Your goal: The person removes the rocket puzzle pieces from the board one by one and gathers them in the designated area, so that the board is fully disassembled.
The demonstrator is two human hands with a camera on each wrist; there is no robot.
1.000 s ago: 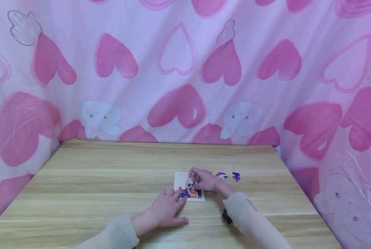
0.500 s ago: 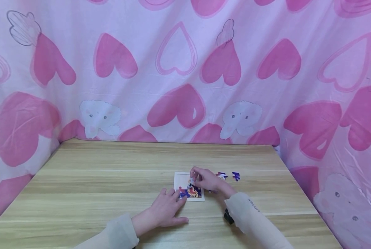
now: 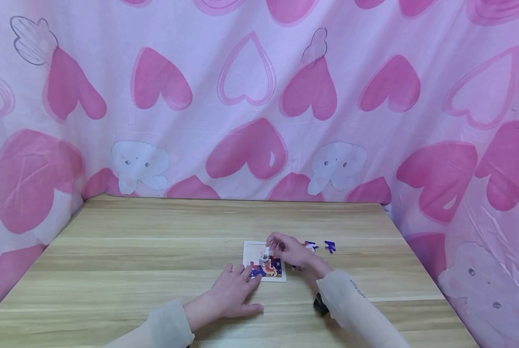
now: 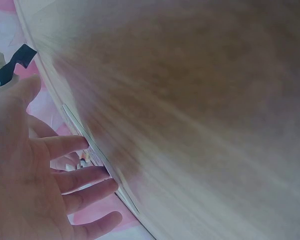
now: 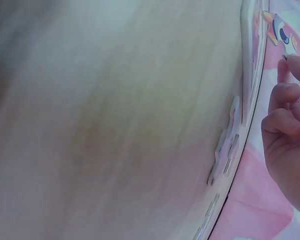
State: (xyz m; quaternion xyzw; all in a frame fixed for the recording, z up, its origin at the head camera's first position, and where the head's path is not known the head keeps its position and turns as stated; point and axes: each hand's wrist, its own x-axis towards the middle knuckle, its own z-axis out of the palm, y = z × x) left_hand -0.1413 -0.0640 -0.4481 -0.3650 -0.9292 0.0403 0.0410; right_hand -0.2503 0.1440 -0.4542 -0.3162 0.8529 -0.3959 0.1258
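A jigsaw puzzle board (image 3: 251,249) with a pale frame lies on the table, its lower part filled with dark blue, red and orange pieces. My right hand (image 3: 287,250) pinches a mostly white puzzle piece (image 3: 265,255) by its edge, over the board. In the right wrist view this piece (image 5: 283,34) shows an eye-like print and orange bits, held between thumb and finger. My left hand (image 3: 233,292) rests at the board's lower left, its fingers spread and touching the edge. The left wrist view shows that hand (image 4: 50,180) with straight fingers along the board's rim.
Loose puzzle pieces lie right of the board, among them a blue-and-white piece (image 3: 310,245) and a purple piece (image 3: 330,246). Another piece (image 3: 297,268) is partly hidden by the right hand. A pink heart-patterned curtain (image 3: 250,145) stands around the wooden table (image 3: 155,246).
My right hand has shifted slightly to the right and turned the pinched piece over the board. The left hand has stayed in place.
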